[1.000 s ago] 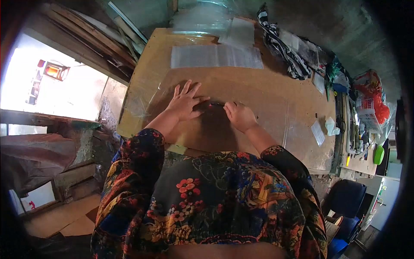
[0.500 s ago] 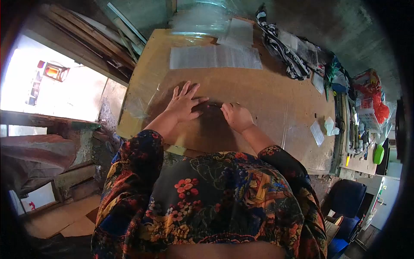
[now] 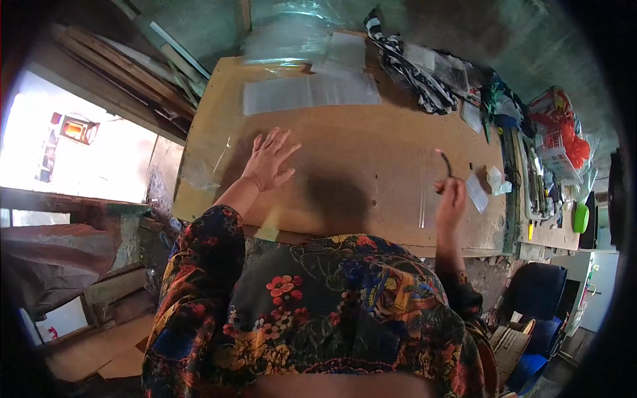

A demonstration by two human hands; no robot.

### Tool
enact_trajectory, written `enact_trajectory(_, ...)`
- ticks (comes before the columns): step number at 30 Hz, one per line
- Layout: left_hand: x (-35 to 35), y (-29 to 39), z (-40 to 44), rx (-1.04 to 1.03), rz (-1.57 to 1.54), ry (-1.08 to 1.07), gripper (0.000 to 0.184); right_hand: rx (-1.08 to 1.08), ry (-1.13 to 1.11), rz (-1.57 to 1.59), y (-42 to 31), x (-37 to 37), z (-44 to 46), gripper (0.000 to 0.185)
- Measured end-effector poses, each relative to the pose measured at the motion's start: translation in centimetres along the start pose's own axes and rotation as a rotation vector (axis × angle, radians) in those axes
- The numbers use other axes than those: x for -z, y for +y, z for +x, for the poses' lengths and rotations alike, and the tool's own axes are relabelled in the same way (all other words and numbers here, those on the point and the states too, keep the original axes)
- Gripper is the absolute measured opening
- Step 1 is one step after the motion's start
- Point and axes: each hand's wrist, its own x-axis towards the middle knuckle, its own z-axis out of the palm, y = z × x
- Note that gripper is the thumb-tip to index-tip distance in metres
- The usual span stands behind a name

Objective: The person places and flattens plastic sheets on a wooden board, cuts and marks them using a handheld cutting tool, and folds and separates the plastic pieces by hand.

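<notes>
My left hand (image 3: 267, 164) lies with fingers spread on the brown board tabletop (image 3: 391, 146), over what looks like clear plastic film. Off to the right, my right hand (image 3: 452, 199) is closed around a thin, dark, curved stick-like tool (image 3: 446, 161) with a pinkish tip. The tool points up and away from me; its lower end is hidden in my fingers. A translucent white sheet (image 3: 312, 93) lies flat beyond my left hand. Near my right hand are a small white paper (image 3: 476, 193) and a crumpled white piece (image 3: 495, 180).
Folded clear plastic (image 3: 288, 43) sits at the back edge. A black-and-white striped bag (image 3: 424, 86) lies back right. Further right are a tool tray (image 3: 539, 192), a basket with a red bag (image 3: 577, 152) and a green object (image 3: 581, 217). A blue chair (image 3: 534, 292) stands lower right.
My right hand has moved right, away from my left hand, and raised the dark tool. My left hand stays spread on the board. The camera view has shifted slightly.
</notes>
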Motion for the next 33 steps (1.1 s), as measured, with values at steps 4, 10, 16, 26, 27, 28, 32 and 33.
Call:
enact_trajectory(4,1.3,2.1,-0.8,-0.07,0.117,0.034,0.047,-0.079,0.174,-0.056,1.9,8.1,-0.4,0.016)
enact_trajectory(10,0.8,3.4,-1.2,-0.032,0.185,0.022,0.046,-0.298,0.605,-0.023,5.6,16.7,-0.7,0.017)
enact_trajectory(16,-2.4,11.6,0.6,-0.083,0.058,0.116,0.058,0.055,0.423,-0.914,11.5,22.2,-0.5,0.012)
enact_trajectory(26,-5.7,17.3,2.2,-0.121,-0.036,0.029,0.033,0.016,0.19,-1.173,17.1,25.0,0.1,0.015)
enact_trajectory(27,-6.1,16.9,2.2,-0.117,-0.031,0.031,0.033,0.031,0.178,-1.168,16.8,24.7,0.1,0.013)
enact_trajectory(28,-6.5,16.6,2.3,-0.136,-0.056,0.094,0.028,0.046,0.164,-1.159,16.6,24.6,0.1,0.011)
enact_trajectory(32,-7.1,17.1,3.1,0.01,-0.077,0.338,0.015,-0.066,0.169,-1.098,16.7,25.0,0.3,0.015)
enact_trajectory(33,-7.0,17.1,3.3,0.026,-0.067,0.342,0.015,-0.065,0.162,-1.108,16.1,25.1,0.3,0.014)
